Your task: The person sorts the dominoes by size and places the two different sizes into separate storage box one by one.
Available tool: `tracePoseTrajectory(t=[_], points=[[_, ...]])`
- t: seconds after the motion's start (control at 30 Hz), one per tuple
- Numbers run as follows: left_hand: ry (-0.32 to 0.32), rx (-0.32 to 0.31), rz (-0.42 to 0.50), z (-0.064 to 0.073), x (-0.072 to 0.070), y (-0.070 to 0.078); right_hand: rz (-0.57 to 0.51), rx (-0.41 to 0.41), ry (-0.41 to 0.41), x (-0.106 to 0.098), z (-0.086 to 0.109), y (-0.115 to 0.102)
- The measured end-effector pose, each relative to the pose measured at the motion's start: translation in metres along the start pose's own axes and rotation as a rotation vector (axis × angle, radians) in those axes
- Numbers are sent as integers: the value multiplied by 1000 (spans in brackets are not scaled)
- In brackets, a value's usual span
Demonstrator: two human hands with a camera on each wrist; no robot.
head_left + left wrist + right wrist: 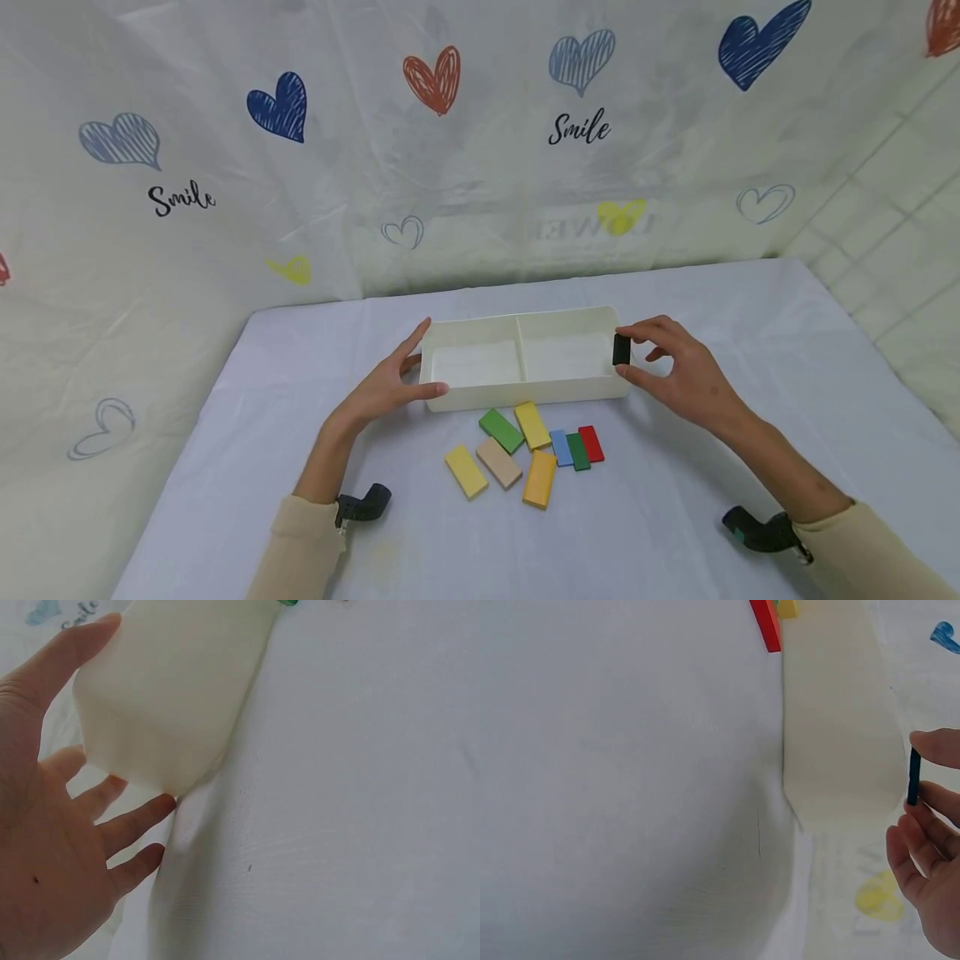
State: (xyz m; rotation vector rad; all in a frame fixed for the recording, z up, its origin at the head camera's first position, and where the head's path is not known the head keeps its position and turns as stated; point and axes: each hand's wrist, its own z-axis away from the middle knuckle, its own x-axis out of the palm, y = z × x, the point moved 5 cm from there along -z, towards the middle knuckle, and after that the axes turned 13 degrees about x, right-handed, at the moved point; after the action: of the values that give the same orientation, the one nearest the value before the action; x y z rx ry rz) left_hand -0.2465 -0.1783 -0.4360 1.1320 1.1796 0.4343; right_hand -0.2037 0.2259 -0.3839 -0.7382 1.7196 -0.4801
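Observation:
In the head view a white two-compartment tray (528, 395) sits on the white-covered table. My left hand (382, 385) holds its left end, thumb at the front corner and forefinger at the back corner. Seen in the left wrist view, the fingers of that hand (67, 817) are spread about the tray's end (165, 705). Thumb and forefinger of my right hand (686, 371) pinch a small black block (622, 349) upright by its ends, at the tray's right edge. The right wrist view shows this block (913, 776) edge-on, beside the tray wall (840, 735).
In front of the tray lie loose flat blocks: light green (502, 430), yellow (532, 426), pale yellow (466, 472), tan (498, 462), orange (539, 479), blue (561, 448), dark green (578, 452) and red (592, 443). A heart-printed curtain (480, 167) hangs behind.

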Motion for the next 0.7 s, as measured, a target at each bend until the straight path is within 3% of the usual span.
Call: tracePoseTrajectory(t=[0.7], points=[[-1, -12, 6, 0, 0, 1, 13, 19, -51, 2, -5, 4]])
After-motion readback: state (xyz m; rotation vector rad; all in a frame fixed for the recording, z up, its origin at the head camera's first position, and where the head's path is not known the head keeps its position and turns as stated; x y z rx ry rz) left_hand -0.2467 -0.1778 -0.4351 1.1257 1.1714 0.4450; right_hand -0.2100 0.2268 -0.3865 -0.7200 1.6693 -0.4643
